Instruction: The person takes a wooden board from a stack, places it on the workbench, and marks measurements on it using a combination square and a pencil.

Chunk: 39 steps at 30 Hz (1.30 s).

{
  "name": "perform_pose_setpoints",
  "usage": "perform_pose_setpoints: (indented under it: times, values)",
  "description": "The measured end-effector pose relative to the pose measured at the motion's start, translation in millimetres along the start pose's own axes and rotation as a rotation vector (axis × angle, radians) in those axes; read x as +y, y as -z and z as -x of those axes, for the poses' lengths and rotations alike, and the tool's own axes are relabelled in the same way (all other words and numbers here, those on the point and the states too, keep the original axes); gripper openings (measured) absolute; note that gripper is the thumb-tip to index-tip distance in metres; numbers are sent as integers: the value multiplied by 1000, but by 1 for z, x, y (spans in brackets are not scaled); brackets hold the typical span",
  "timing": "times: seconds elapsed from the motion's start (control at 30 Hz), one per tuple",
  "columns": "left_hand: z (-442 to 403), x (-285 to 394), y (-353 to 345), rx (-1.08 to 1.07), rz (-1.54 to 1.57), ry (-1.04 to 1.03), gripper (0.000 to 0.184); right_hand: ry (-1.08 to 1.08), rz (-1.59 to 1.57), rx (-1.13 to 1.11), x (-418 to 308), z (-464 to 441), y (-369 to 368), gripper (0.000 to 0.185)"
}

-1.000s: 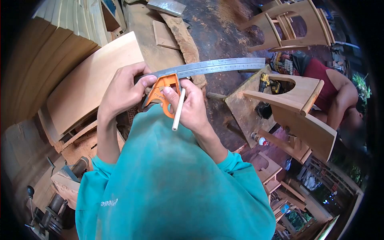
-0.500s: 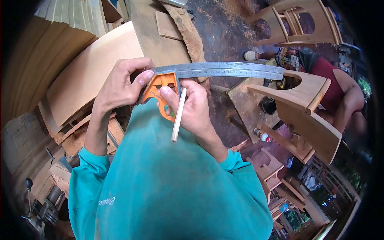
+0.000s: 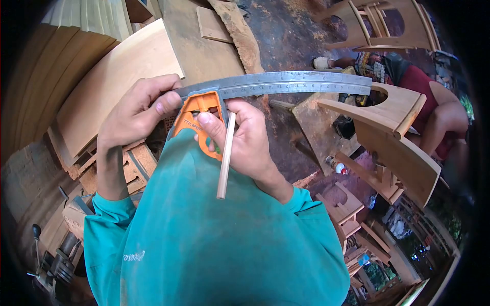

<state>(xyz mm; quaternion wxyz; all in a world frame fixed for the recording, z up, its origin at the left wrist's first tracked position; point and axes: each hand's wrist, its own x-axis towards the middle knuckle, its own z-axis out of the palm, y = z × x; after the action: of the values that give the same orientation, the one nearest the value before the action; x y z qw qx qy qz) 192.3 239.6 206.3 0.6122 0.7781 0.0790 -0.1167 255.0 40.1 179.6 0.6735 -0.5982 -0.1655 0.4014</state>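
Note:
A combination square (image 3: 291, 84) is held in front of my chest, its steel ruler reaching out to the right and its orange head below the blade. My left hand (image 3: 139, 111) pinches the ruler's left end between thumb and fingers. My right hand (image 3: 244, 133) grips the orange head (image 3: 198, 116), with the thumb pressed on its front. A pencil (image 3: 226, 160) is also tucked in my right hand, slanting down over my teal shirt. Part of the head is hidden behind the right thumb and fingers.
A pale wooden panel (image 3: 120, 89) lies at the left beside a stack of curved boards (image 3: 76, 76). Wooden chair parts (image 3: 375, 109) stand at the right, near a person in a red top (image 3: 416, 97). A clamp-like machine (image 3: 60, 268) sits at lower left.
My left hand has shifted left along the ruler, now holding its left end farther from the head. The ruler reaches slightly farther right in view, and the pencil hangs lower.

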Motion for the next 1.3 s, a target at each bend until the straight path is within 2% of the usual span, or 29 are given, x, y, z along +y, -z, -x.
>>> perform_pose_setpoints:
  times: [0.37, 0.47, 0.67, 0.73, 0.87, 0.93, 1.07, 1.13, 1.3]
  values:
    - [-2, -3, -9, 37, 23, -74, 38, 43, -1, 6, 4, 4, 3, 26]
    - [1, -2, -7, -7, 2, 0, 43, 16, 71, 12, -1, 11, 6, 27]
    - [4, 11, -11, 22, -50, 17, 44, 37, 51, 15, -10, 15, 5, 27]
    - [5, 6, -14, 21, -18, 6, 45, 16, -5, 62, -11, 15, 4, 19]
    - [5, 12, -14, 0, 27, 16, 44, 22, -6, 47, -9, 14, 5, 18]
    - [6, 16, -15, 8, 15, 33, 44, 110, -1, 51, -6, 14, 6, 17]
    - [6, 17, -17, 18, 27, 65, 41, 85, -14, 46, -9, 13, 7, 17]
    - [6, 13, -17, 24, 4, 57, 40, 1, -43, 30, -13, 14, 8, 17]
    - [8, 13, -17, 40, -39, 66, 38, 65, -48, 29, -5, 11, 8, 16]
